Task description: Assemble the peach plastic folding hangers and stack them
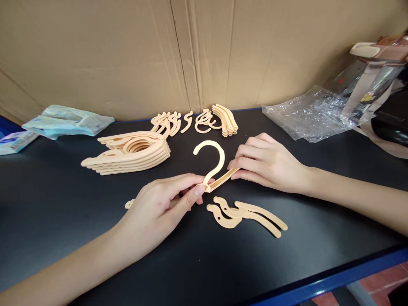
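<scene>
My left hand [159,208] pinches the centre joint of a peach plastic hanger [212,163], whose hook curves upward over the black table [63,221]. My right hand [267,163] is closed on the hanger's right arm piece [225,177], fingers pressed together along it. The hanger's left arm tip [129,204] pokes out behind my left hand. Two loose arm pieces [245,214] lie just in front of my hands.
A stack of assembled hangers [130,153] lies at the left. Loose hooks [172,122] and stacked arm pieces [226,119] sit by the cardboard wall [127,55]. Crumpled clear plastic [312,112] is at the right, blue packets [63,121] at the far left.
</scene>
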Available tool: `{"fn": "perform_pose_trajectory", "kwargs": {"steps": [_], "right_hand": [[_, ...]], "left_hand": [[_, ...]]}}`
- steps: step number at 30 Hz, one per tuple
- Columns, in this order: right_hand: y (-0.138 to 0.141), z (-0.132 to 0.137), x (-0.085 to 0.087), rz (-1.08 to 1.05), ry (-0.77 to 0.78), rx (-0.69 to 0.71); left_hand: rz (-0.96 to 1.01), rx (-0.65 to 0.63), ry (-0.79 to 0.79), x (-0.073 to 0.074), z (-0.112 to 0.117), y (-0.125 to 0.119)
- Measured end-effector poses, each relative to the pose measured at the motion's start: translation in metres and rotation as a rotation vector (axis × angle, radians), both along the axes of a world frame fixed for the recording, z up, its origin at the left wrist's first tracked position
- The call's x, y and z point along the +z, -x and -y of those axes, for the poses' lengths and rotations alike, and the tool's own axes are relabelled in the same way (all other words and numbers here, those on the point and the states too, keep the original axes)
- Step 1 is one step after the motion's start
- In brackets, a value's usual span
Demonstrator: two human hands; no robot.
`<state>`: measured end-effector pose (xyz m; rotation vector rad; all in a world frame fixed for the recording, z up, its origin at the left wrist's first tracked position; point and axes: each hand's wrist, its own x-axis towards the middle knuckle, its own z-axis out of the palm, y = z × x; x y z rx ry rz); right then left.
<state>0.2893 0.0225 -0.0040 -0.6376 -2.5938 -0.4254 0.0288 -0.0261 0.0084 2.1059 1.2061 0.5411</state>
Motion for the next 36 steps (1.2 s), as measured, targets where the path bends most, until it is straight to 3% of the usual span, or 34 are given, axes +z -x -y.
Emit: {"fn": "perform_pose_trajectory", "kwargs": {"steps": [9, 21, 28, 36], "right_hand": [[-0.002, 0.002, -0.001, 0.009, -0.141, 0.017], [-0.001, 0.004, 0.001, 0.004, -0.129, 0.021], [0.001, 0.004, 0.002, -0.013, -0.091, 0.027], [0.001, 0.005, 0.003, -0.034, -0.116, 0.029]], "left_hand": [[0.067, -0.04, 0.001, 0.0, -0.001, -0.001], [0.102, 0.033, -0.07, -0.005, 0.0, -0.002], [0.105, -0.021, -0.148, -0.008, -0.004, 0.003], [0.075, 0.043, -0.081, -0.002, -0.004, 0.0]]}}
